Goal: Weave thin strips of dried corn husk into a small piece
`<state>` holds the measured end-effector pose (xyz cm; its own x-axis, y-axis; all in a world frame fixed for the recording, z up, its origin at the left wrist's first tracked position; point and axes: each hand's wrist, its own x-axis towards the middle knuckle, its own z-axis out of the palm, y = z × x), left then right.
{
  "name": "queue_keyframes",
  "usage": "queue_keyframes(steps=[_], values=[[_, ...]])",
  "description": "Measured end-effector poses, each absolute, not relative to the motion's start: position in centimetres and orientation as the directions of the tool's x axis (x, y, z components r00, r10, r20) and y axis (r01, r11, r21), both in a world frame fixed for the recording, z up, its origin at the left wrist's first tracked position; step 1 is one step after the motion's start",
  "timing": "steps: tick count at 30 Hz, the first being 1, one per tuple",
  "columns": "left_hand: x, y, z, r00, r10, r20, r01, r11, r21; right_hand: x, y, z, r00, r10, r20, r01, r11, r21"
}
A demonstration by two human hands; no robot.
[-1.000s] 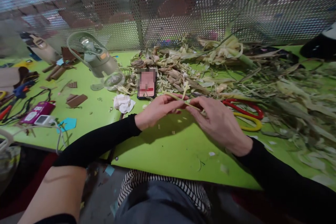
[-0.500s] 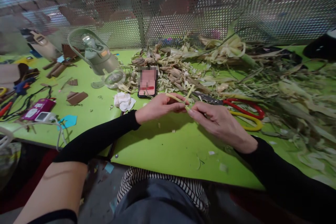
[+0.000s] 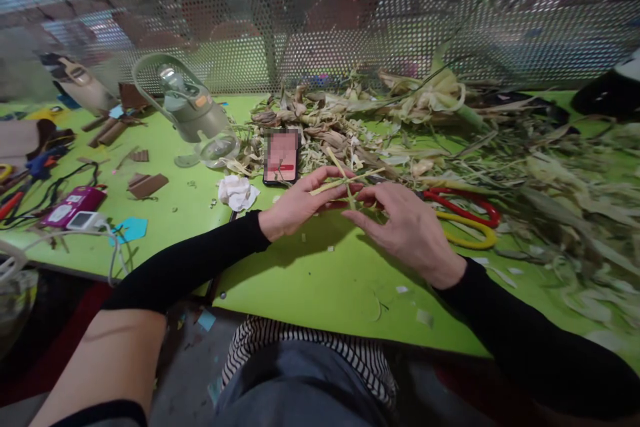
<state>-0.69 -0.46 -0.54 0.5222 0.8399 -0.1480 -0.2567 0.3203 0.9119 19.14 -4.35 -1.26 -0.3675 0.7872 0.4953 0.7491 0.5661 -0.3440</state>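
Narrow pale-green strips of what looks like corn husk (image 3: 348,180) cross one another between my two hands. My left hand (image 3: 307,199) pinches them near the crossing, with its thumb below and fingers above; loose ends stick out up, left and right. My right hand (image 3: 407,230) is close against the right side of the strips, its thumb and forefinger parted around a short lower end. Its other fingers are partly hidden. Just right of this hand lie scissors with red and yellow handles (image 3: 467,235), their blades mostly covered by the hand and husks.
A heap of dry husks (image 3: 330,123) spreads along the back and right of the green table (image 3: 310,300). Behind my left hand are a phone (image 3: 281,157), a crumpled tissue (image 3: 237,192) and a green bottle (image 3: 193,113). A purple device (image 3: 75,205) with cables lies left. Perforated mesh stands behind.
My right hand has shifted slightly left and its thumb and forefinger have parted from their pinch. The strips now cross in more directions, with an end pointing right.
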Motion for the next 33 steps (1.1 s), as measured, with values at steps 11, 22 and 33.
queue_keyframes(steps=[11,22,33], values=[[-0.8,-0.2,0.1,0.552,0.797,-0.244,-0.113,0.362,0.925,19.8,-4.1,0.0,-0.143,0.973,0.180,0.570,0.230,-0.789],[-0.5,-0.7,0.8,0.511,0.716,-0.476,-0.044,0.575,0.817,19.6,-3.8,-0.6,-0.089,0.994,-0.066,0.393,-0.026,-0.919],[-0.6,-0.6,0.0,0.523,0.773,-0.358,-0.122,0.483,0.867,19.8,-3.9,-1.1,-0.482,0.573,0.663,0.707,0.701,-0.092]])
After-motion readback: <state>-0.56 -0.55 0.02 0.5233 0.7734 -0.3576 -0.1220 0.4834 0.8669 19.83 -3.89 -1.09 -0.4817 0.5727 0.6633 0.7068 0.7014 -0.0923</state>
